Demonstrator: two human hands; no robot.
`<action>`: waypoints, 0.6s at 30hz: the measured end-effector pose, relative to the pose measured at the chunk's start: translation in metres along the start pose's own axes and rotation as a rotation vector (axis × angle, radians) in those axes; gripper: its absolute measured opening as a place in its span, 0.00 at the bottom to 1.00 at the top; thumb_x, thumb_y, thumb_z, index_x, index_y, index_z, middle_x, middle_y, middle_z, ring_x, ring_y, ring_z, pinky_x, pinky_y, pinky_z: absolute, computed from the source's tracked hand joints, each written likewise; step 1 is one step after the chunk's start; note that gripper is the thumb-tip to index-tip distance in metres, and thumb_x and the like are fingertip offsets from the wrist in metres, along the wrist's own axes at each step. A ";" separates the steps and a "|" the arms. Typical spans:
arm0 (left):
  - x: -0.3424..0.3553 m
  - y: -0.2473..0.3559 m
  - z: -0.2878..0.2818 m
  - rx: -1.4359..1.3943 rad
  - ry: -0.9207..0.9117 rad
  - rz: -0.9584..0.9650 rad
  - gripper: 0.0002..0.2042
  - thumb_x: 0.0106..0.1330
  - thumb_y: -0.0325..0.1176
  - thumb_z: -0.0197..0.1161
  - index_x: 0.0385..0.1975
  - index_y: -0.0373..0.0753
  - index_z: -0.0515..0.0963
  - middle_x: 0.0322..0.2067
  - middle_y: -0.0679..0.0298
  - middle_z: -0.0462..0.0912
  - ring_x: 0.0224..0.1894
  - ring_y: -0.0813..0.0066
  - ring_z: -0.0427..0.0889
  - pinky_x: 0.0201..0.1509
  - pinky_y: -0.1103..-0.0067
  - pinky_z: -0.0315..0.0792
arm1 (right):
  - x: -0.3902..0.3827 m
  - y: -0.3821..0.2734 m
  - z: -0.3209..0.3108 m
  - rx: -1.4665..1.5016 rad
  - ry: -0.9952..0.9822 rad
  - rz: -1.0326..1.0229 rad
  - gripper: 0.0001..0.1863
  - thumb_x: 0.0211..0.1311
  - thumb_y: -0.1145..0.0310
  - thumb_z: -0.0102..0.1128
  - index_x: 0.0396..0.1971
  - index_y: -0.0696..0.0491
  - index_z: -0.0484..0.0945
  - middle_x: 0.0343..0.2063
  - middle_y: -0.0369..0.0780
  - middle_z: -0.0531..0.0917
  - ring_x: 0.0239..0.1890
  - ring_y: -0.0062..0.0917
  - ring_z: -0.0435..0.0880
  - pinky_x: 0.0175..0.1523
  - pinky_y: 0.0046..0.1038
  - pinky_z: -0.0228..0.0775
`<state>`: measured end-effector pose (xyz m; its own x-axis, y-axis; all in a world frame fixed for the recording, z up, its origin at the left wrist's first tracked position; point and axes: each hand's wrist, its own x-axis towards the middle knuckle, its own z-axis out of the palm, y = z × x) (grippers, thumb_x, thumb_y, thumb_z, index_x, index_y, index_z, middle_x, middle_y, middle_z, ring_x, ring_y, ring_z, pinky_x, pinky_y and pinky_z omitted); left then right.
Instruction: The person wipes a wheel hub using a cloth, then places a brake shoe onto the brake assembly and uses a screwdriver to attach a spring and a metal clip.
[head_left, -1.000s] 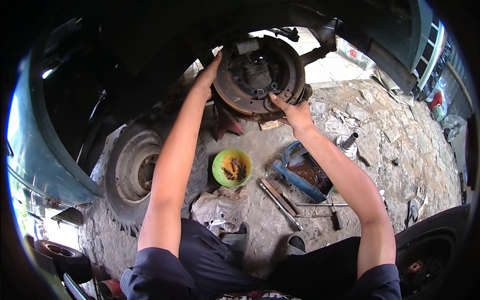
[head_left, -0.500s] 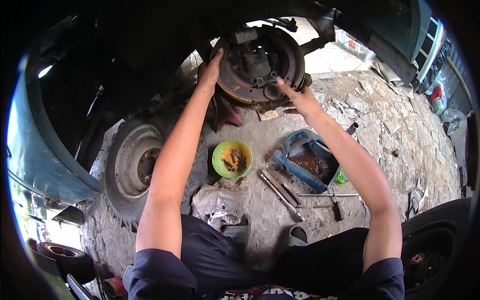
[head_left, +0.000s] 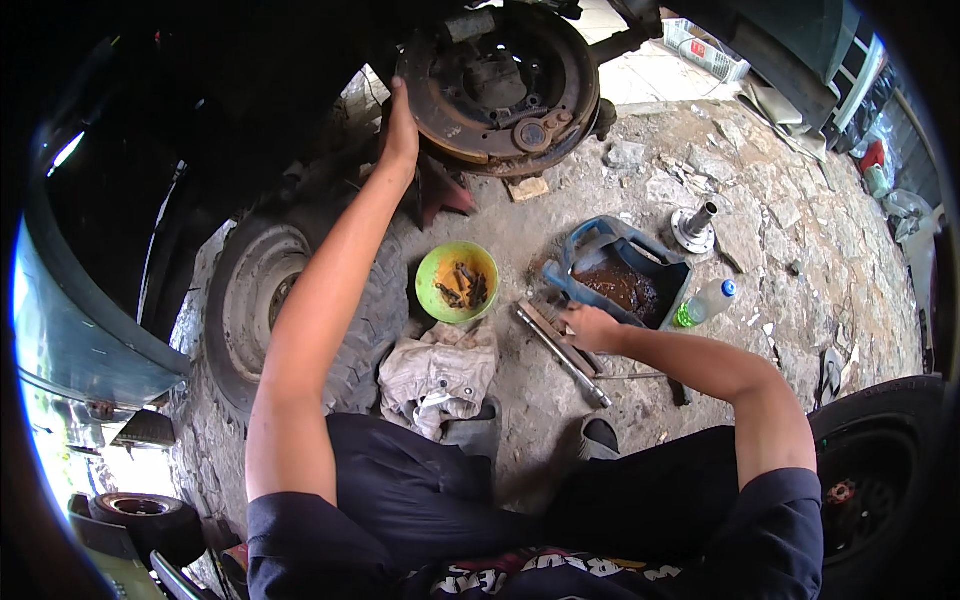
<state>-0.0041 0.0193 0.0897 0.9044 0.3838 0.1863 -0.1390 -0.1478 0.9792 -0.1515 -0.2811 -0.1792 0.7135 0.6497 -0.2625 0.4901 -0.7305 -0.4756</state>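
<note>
My left hand grips the left edge of a rusty round brake assembly with curved shoes, its thumb up along the rim and the other fingers hidden behind. Low over the ground, my right hand has its fingers curled down at a flat wooden tool; what they hold, if anything, is hidden. Alongside that tool lies a long metal bar. Left of these sits a green bowl with small dark metal parts in it. Behind my right hand stands a cut-open blue container with dark brown liquid inside.
A greyish rag lies near my feet. Beside the left arm is a large treaded wheel. To the right are a flanged metal shaft, a plastic bottle and another wheel. Vehicle bodywork hangs overhead.
My right hand has left the brake assembly and come down to the tools on the ground. My left hand stays on the assembly. The view has tilted slightly downward.
</note>
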 end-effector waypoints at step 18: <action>-0.072 -0.124 -0.047 0.648 -0.961 0.253 0.17 0.69 0.43 0.62 0.47 0.35 0.76 0.29 0.68 0.77 0.28 0.81 0.75 0.33 0.79 0.71 | 0.010 0.000 0.022 -0.265 -0.335 0.091 0.15 0.47 0.74 0.63 0.38 0.62 0.84 0.37 0.54 0.85 0.39 0.45 0.88 0.43 0.41 0.82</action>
<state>-0.0706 0.0529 -0.0415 0.8513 -0.5233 -0.0387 -0.3768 -0.6611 0.6488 -0.1551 -0.2694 -0.1999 0.5791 0.5805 -0.5724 0.5757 -0.7883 -0.2171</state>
